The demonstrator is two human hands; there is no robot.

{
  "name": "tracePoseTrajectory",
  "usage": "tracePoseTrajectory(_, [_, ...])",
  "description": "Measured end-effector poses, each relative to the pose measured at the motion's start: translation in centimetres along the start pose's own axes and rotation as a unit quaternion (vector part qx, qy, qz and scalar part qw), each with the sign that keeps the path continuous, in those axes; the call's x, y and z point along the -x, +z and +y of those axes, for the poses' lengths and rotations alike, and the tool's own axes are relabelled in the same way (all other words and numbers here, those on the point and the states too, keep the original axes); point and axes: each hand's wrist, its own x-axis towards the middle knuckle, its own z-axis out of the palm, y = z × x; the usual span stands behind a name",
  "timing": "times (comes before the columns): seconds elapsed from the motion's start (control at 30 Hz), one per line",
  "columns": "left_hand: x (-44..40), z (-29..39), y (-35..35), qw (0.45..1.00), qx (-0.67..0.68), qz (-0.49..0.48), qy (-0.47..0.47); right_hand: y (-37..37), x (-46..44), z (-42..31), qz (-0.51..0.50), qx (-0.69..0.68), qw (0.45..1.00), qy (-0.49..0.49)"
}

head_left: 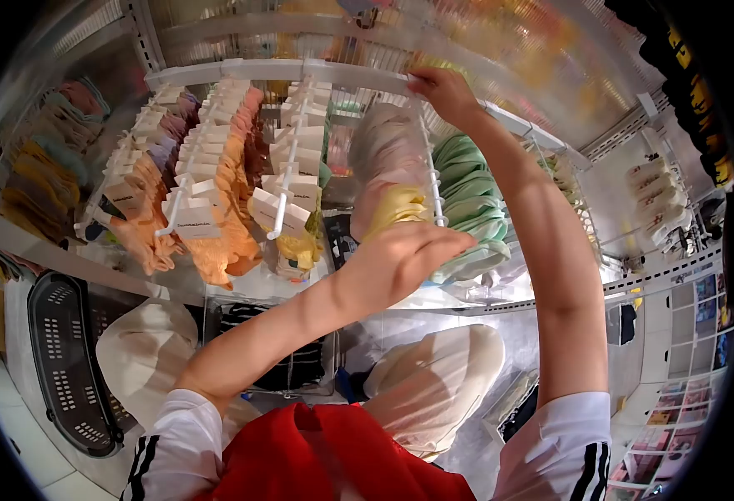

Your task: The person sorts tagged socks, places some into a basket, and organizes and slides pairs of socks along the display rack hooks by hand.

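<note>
My right hand point(446, 93) is raised to the metal rail point(367, 79), fingers closed at the back end of a white display hook point(433, 171). My left hand point(413, 259) is below the front end of that hook, with its fingers pressed together; what they hold, if anything, is hidden. Just behind my left hand hang yellow socks point(400, 204) and pale pink-grey socks point(388, 146). Green socks point(464, 184) hang in a row right of the hook, close to my left fingertips.
Orange socks point(225, 230) with white cards hang on hooks to the left. A black basket point(70, 367) stands on the floor at left. Between my knees sits a clear bin point(329, 359) with dark striped items. More socks point(659, 196) hang at the right.
</note>
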Motion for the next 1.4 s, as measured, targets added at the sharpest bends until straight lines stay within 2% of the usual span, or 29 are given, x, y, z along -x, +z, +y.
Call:
tracePoseTrajectory(0.23, [0.1, -0.1, -1.4, 0.998, -0.054, -0.012, -0.004, 1.1, -0.9, -1.3, -0.003, -0.006, 1.0, 0.012])
tracePoseTrajectory(0.4, [0.4, -0.2, -1.6, 0.999, -0.048, 0.007, -0.008, 1.1, -1.1, -1.5, -0.019, -0.036, 0.998, 0.044])
tracePoseTrajectory(0.5, [0.9, -0.4, -1.5, 0.999, -0.033, 0.009, -0.011, 1.2, -1.1, -1.7, -0.026, -0.005, 0.998, 0.052])
tracePoseTrajectory(0.6, [0.8, 0.0, -1.5, 0.999, -0.026, 0.001, -0.038, 1.0, -1.1, -2.3, -0.047, -0.003, 0.996, 0.082])
tracePoseTrajectory(0.63, [0.5, 0.3, -1.6, 0.998, -0.027, -0.003, -0.051, 0.3, -1.2, -2.5, -0.082, -0.01, 0.993, 0.081])
tracePoseTrajectory(0.7, [0.2, 1.0, -2.3, 0.994, -0.091, -0.017, -0.057, -1.4, -1.6, -2.8, -0.148, -0.026, 0.986, 0.079])
tracePoseTrajectory(0.73, [0.0, 1.4, -2.5, 0.99, -0.121, -0.024, -0.062, -2.3, -1.6, -2.5, -0.145, -0.021, 0.986, 0.076])
tracePoseTrajectory(0.83, [-1.4, 2.9, -2.5, 0.985, -0.168, 0.037, 0.007, -5.3, -0.4, 0.8, -0.144, 0.014, 0.988, 0.059])
tracePoseTrajectory(0.93, [-2.5, 3.9, -0.3, 0.963, -0.246, -0.047, 0.095, -7.1, 1.4, 5.3, -0.154, 0.079, 0.984, 0.041])
tracePoseTrajectory(1.0, [-4.2, 4.8, 2.0, 0.957, -0.255, -0.134, 0.038, -7.0, 2.5, 7.7, -0.164, 0.121, 0.978, 0.05])
tracePoseTrajectory(1.03, [-4.9, 5.1, 3.2, 0.95, -0.258, -0.177, 0.011, -7.0, 3.1, 7.6, -0.154, 0.092, 0.981, 0.08])
tracePoseTrajectory(1.13, [-5.6, 5.2, 6.8, 0.955, -0.208, -0.207, -0.045, -6.3, 4.8, 8.0, -0.107, 0.019, 0.985, 0.136])
tracePoseTrajectory(1.23, [-5.3, 2.1, 9.6, 0.985, -0.128, -0.114, 0.004, -6.0, 5.0, 9.0, -0.084, -0.042, 0.991, 0.097])
tracePoseTrajectory(1.27, [-5.1, 1.2, 10.1, 0.995, -0.053, -0.089, -0.003, -6.0, 5.0, 9.1, -0.079, -0.035, 0.992, 0.087])
tracePoseTrajectory(1.37, [-5.5, 0.3, 9.8, 0.986, -0.033, -0.166, -0.008, -6.6, 5.2, 8.2, -0.06, -0.033, 0.994, 0.085])
tracePoseTrajectory(1.4, [-5.5, 0.2, 10.0, 0.987, -0.032, -0.16, -0.01, -6.6, 5.2, 8.0, -0.061, -0.045, 0.993, 0.092])
